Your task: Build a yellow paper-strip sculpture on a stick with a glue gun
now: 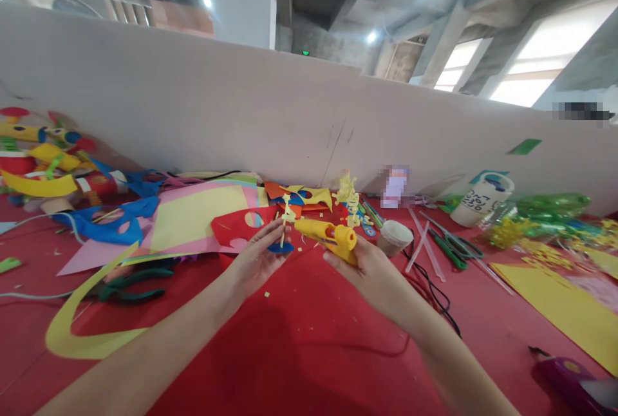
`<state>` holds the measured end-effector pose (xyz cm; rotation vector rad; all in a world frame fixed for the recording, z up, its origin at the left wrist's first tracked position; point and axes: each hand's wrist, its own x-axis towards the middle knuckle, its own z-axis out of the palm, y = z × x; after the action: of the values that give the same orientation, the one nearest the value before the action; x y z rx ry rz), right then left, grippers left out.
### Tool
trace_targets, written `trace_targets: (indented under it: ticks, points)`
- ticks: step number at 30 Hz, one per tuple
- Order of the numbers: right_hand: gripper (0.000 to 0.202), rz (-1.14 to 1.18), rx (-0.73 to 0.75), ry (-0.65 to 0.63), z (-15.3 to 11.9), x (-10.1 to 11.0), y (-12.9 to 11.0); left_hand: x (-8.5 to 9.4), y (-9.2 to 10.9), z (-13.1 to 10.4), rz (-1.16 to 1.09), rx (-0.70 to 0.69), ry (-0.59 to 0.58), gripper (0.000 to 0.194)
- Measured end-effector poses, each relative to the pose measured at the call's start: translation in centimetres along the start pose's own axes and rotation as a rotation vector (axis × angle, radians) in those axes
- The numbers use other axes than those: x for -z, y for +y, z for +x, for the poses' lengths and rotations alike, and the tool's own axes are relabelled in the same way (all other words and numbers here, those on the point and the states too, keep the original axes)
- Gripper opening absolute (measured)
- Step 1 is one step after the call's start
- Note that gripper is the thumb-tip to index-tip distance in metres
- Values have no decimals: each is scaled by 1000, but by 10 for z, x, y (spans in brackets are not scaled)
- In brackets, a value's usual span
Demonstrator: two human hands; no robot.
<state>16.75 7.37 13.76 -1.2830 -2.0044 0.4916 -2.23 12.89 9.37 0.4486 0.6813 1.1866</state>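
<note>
My left hand [255, 260] is closed around a small yellow paper figure [286, 215], which stands upright on a thin stick above a blue base piece [280, 248]. My right hand [369, 271] grips a yellow hot glue gun [328, 233]. Its nozzle points left and is close to the yellow figure; whether the two touch, I cannot tell. Just behind the gun stands a yellow cut-out ornament [350, 200]. A white paper cup [394, 236] sits to the right of my right hand.
Coloured paper sheets [196, 216], blue scraps [116, 223] and green-handled pliers [135, 284] lie left on the red table [270, 351]. Right are scissors [456, 236], clear glue sticks [425, 248], a lettered white cup [483, 198] and a purple tool [572, 377]. A white partition [217, 107] rises behind.
</note>
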Motion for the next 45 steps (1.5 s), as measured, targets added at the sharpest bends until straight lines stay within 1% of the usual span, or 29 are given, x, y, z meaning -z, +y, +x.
trace_targets:
  ticks: [3, 7, 12, 16, 20, 26, 29, 32, 38, 41, 45]
  points:
    - [20, -5, -23, 29, 1, -5, -1, 0, -1, -1, 5, -2, -13, 17]
    - [19, -31, -57, 36, 1, -10, 0, 0, -2, -1, -1, 12, -13, 17]
    - [19, -36, -63, 54, 1, -13, 3, -1, -3, -3, 14, 6, -11, 17]
    - [17, -49, -44, 64, 1, -13, 2, -2, -2, -4, 9, 19, -21, 17]
    - [18, -50, -27, 46, 1, -13, 0, -2, -2, -4, 0, 28, -26, 16]
    - [20, -66, -46, 62, 1, -13, -1, -4, -2, -6, 2, 28, -21, 15]
    - [19, -57, -23, 43, 1, -12, -1, -5, -1, -7, -1, 34, -21, 16]
    - [20, -51, -8, 58, 1, -11, -2, -4, -2, -6, -3, 32, -36, 17]
    - [19, -57, -29, 73, 1, -11, -3, 1, -4, -2, -15, 31, -69, 17]
    - [18, -66, -12, 72, 1, -10, -2, 1, -4, -2, -16, 29, -69, 17]
    - [17, -81, -24, 59, 1, -10, -3, 0, -2, -3, -7, 25, -63, 17]
